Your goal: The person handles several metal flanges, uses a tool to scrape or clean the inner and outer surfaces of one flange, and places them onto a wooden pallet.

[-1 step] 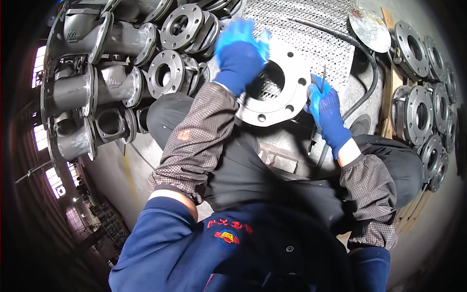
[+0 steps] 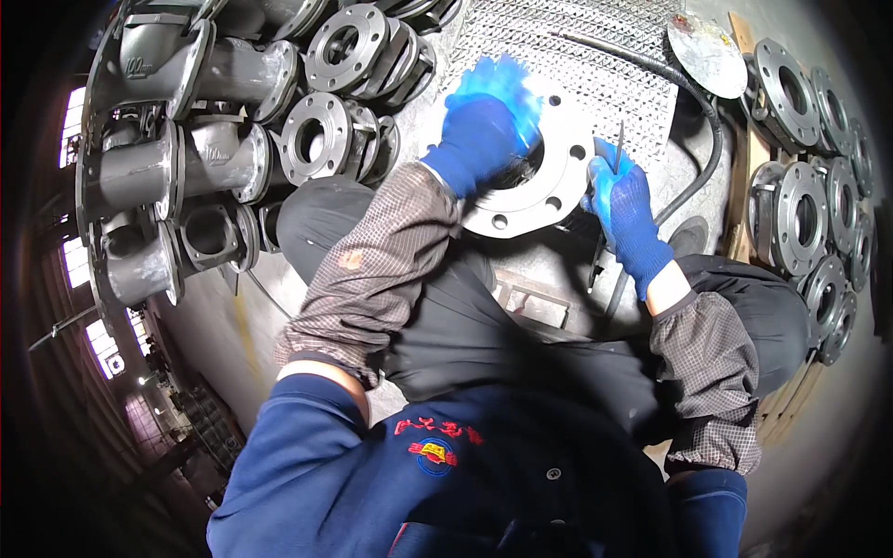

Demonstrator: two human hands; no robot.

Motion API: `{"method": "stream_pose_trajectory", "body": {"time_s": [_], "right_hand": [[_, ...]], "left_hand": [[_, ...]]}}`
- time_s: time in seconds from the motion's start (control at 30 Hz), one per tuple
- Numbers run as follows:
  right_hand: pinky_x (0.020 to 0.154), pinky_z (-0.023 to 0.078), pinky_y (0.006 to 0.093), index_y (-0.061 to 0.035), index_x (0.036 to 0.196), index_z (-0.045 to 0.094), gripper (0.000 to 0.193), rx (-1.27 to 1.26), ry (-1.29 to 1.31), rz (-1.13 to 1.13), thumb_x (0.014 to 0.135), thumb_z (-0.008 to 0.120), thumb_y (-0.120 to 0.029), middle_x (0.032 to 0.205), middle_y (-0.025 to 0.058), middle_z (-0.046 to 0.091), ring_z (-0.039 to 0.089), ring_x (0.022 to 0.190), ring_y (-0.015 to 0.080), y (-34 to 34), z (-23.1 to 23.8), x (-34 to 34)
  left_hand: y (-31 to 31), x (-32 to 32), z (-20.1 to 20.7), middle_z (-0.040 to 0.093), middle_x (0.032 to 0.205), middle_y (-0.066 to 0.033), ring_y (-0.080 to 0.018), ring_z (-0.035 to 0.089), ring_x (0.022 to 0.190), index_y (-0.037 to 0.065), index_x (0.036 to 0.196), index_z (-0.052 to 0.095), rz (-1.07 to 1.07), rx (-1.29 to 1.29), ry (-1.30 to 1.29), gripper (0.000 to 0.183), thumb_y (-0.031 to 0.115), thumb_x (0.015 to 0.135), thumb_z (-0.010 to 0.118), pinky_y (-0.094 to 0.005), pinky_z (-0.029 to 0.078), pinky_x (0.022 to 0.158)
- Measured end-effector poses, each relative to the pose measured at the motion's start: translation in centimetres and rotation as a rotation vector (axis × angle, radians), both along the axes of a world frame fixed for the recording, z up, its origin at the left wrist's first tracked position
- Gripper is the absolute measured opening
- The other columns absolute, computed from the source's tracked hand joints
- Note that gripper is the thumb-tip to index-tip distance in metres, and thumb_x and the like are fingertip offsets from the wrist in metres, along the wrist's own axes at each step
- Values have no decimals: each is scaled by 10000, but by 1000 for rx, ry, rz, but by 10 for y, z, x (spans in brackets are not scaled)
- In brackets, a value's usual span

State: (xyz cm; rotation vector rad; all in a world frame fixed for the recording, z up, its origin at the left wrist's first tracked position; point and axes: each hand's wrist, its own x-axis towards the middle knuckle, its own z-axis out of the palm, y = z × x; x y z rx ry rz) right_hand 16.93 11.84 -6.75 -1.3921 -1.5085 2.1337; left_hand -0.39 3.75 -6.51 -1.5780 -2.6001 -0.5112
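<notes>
A pale round metal flange (image 2: 569,177) with bolt holes around a large central opening lies in front of me, above my knees. My left hand (image 2: 498,102), in a blue glove, is over its left side and covers part of the opening; the fingers are smeared by motion. At the flange's right edge, my right hand (image 2: 619,200), gloved too, is closed around a thin dark pointed tool (image 2: 620,139). The tip sticks up past the fingers. I cannot make out the tool's exact kind. Part of the flange's left rim is hidden behind my left hand and sleeve.
A perforated metal sheet (image 2: 595,84) extends beyond the flange, crossed by a black hose (image 2: 693,88). A stained round disc (image 2: 707,56) lies at its far right. Flanged castings (image 2: 139,177) are stacked on the left; more flanged parts (image 2: 800,219) stand on wood at the right.
My left hand has shifted right and slightly nearer, from the flange's upper left rim to over its opening. My right hand keeps its place with the tool.
</notes>
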Motion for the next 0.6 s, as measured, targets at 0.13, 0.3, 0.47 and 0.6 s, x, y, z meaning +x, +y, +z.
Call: {"method": "stream_pose_trajectory", "body": {"time_s": [0.13,0.3,0.47,0.6], "right_hand": [[499,410,219,20,1185,541,322,-75,74,20,905,446,-105,812,36,574,510,625,93,10,-5,0],[493,403,200,-21,1093,598,277,-45,39,171,896,464,-164,772,5,574,518,581,84,25,-2,2],[513,440,205,-27,1011,594,220,80,-41,148,892,485,-176,727,4,541,503,558,83,21,-3,-6],[520,458,226,-63,811,547,152,211,-18,279,874,496,-191,673,1,483,495,560,91,28,2,-4]], "left_hand": [[-24,47,53,638,931,-147,-209,628,838,-46,1041,622,-386,174,-1322,245,45,833,529,-304,516,749],[-93,-29,40,659,885,-64,-122,601,778,-13,1053,626,285,591,-872,274,201,886,589,-242,484,703],[-135,-33,9,660,854,-89,-146,591,747,-17,1049,628,693,173,-743,510,460,901,525,-276,472,703],[-126,-35,-30,654,1001,-179,-281,612,939,-29,1044,622,527,244,-965,482,420,921,497,-332,467,807]]}}
